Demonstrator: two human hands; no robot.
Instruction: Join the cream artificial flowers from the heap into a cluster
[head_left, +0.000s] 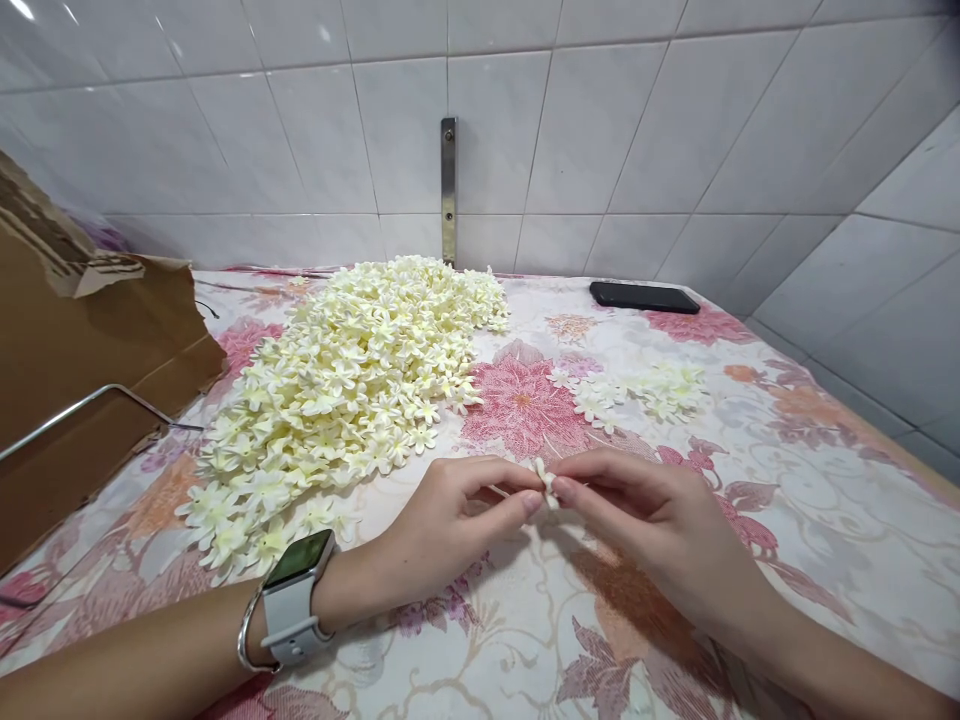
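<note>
Between my fingertips I hold a small white flower (547, 484), seen edge-on just above the table. My left hand (469, 505), with a watch (298, 590) and a bangle at the wrist, pinches it from the left. From the other side my right hand (637, 500) pinches it between thumb and fingers. Left of and beyond the hands lies a large heap of pale yellow-white flowers (360, 370). A smaller scatter of white flowers (637, 392) rests past my right hand.
A floral cloth (840, 560) covers the table. At the back right lies a black phone (643, 296). On the left stand a torn cardboard box (97, 370) and a bent metal rod (67, 412). White tiled walls (600, 130) close off the back and right, with a metal bracket (448, 190).
</note>
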